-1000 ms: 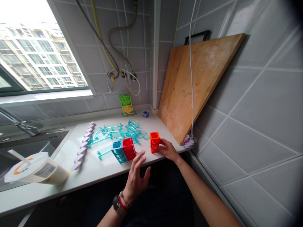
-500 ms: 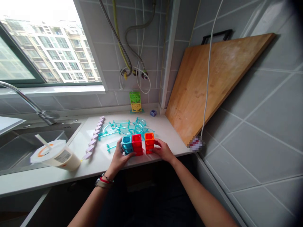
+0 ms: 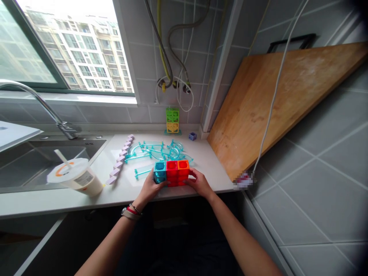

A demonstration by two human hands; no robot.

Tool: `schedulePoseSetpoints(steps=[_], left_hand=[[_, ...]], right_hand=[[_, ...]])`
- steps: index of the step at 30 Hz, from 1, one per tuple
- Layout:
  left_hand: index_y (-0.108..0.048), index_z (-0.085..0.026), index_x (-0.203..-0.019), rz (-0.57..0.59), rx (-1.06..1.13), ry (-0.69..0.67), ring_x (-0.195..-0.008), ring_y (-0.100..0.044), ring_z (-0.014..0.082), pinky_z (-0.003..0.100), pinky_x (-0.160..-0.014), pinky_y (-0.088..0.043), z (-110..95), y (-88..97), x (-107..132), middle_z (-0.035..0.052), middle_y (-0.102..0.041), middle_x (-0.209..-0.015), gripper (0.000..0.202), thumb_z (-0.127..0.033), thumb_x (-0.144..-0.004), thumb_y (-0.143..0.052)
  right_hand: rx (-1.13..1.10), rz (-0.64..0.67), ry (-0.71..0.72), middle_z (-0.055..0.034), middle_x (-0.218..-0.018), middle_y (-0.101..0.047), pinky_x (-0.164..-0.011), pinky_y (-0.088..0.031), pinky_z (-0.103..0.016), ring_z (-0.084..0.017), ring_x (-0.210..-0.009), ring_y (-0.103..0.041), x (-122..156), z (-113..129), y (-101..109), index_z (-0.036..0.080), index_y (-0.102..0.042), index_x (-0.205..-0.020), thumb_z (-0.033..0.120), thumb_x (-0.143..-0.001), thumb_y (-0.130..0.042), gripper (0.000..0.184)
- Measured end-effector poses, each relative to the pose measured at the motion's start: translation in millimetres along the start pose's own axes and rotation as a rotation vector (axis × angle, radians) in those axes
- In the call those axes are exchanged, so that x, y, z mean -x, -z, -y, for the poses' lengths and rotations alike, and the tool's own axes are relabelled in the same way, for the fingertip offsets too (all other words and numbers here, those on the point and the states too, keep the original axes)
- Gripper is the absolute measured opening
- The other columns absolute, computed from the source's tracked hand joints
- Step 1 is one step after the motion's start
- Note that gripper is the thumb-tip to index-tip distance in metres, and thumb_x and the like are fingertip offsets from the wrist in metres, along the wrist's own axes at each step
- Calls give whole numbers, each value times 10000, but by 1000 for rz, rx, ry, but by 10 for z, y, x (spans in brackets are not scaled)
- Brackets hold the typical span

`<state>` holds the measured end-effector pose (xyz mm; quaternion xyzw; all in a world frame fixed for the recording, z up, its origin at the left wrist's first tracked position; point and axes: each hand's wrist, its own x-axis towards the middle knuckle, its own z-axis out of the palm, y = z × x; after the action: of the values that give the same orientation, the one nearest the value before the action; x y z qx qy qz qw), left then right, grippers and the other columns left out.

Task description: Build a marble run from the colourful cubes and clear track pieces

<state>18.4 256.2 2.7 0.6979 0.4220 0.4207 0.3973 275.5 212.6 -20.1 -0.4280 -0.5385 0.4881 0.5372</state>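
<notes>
Blue stack (image 3: 160, 174), red stack (image 3: 172, 173), orange stack (image 3: 183, 172) side by side in touching row, near edge of counter (image 3: 214, 170); that much done. Can't tell if clipped tight. My L hand (image 3: 148, 188) pinches blue stack from left, R hand (image 3: 200, 183) pinches orange from right. Green-yellow tower (image 3: 172, 120) upright at far wall, purple cube (image 3: 192, 136) to its right, both unjoined to row. Teal track pcs (image 3: 174, 153) loose, crowding space just beyond. Cup w/ straw (image 3: 83, 178) well left.

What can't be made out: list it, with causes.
Head view:
- Left hand fingertips: behind blue blocks.
- How red blocks and orange blocks meet: inner faces hidden.
- Label on cup: print too small.
- Thing near cutting board: pixelated.
- Sink: left end cut by picture edge.
</notes>
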Motion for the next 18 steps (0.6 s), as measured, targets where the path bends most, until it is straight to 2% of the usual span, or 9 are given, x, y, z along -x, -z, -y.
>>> schedulePoseSetpoints(steps=[4,9,12,13,15,17,18], left_hand=[[-596,-160,-1265,17,12,-9,-1061,-698,300,455,-953,-560,22,2,-20,118,-739,-1185,599,-433,-774,-803],[-586,-152,-1285,49,60,3,-1070,-694,307,454,-957,-556,-21,16,-10,128,-730,-1213,677,-470,-741,-833],[-564,-173,-1307,13,210,9,-1073,-695,297,401,-924,-563,-87,17,-18,126,-726,-1223,766,-566,-714,-848],[-562,-184,-1311,-24,305,7,-1062,-700,291,382,-895,-569,-120,12,-38,127,-726,-1222,764,-655,-752,-783],[-577,-204,-1300,-120,516,-2,-1024,-713,280,365,-826,-577,-203,-10,-111,131,-731,-1209,773,-825,-843,-523],[-616,-213,-1255,-175,667,7,-982,-724,277,364,-772,-580,-290,-46,-214,129,-744,-1165,837,-891,-865,-318],[-641,-208,-1216,-172,702,21,-957,-729,277,362,-750,-581,-327,-67,-264,127,-755,-1121,851,-902,-858,-304]], right_hand=[[-4,-13,-4,-85,-1271,-712,-999,-572,-480,-306,-1254,-635,-7,2,-7,260,-682,-1265,408,-737,-863,578],[94,-1,44,-93,-1380,-644,-957,-572,-414,-296,-1256,-617,56,54,-13,272,-662,-1317,488,-732,-863,656],[92,-154,146,-105,-1370,-646,-962,-537,-394,-288,-1239,-616,35,142,-48,262,-639,-1362,625,-860,-702,623],[49,-235,174,-108,-1348,-662,-956,-528,-393,-285,-1226,-621,-8,181,-75,255,-644,-1354,660,-915,-606,598],[-85,-364,204,-110,-1293,-696,-934,-516,-393,-282,-1199,-634,-150,266,-150,241,-670,-1302,698,-976,-446,604],[-227,-391,218,-109,-1240,-721,-937,-507,-395,-280,-1189,-641,-338,343,-245,231,-692,-1246,731,-983,-369,651],[-282,-370,226,-109,-1225,-727,-956,-500,-402,-280,-1190,-642,-429,375,-294,227,-701,-1224,750,-978,-343,680]])
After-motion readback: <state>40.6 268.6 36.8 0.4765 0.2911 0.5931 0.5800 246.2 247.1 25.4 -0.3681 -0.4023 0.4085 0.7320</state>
